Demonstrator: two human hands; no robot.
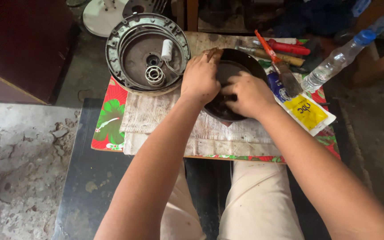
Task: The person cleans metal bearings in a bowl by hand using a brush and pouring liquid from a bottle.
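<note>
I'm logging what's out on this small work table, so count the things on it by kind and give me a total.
Round metal motor housing: 1
Black bowl, with the left hand and right hand in it: 1
Paintbrush: 1
Red-handled tool: 1
Clear plastic bottle: 1
Yellow and white packet: 1
Total: 6

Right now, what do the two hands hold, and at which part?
Both hands are in the black round pan: the left hand grips its far-left rim, and the right hand presses inside it. What its fingers hold cannot be told.
</note>
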